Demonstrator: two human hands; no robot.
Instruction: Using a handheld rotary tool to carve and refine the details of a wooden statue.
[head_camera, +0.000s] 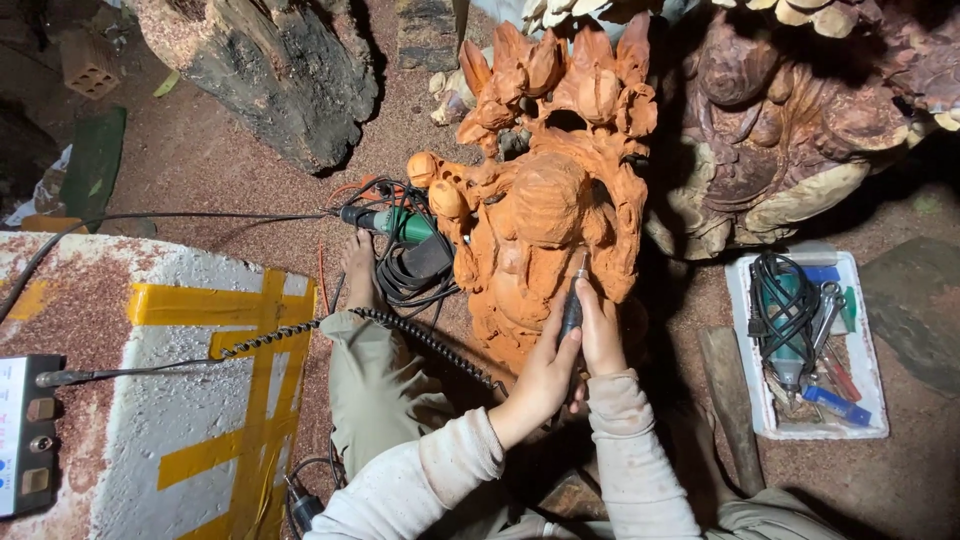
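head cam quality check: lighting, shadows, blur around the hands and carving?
Head view: warm light falls brightly on the orange wood carving, detail crisp; left hand and right hand on the rotary handpiece look sharp, no motion blur; deep shadow right of the carving and in the upper-left corner; white block bright but not blown out; slight wide-angle stretch at the edges.

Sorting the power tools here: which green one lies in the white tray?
The green tool on the right, lying in the white tray under a coiled black cord. The other green tool lies on the floor left of the orange carving.
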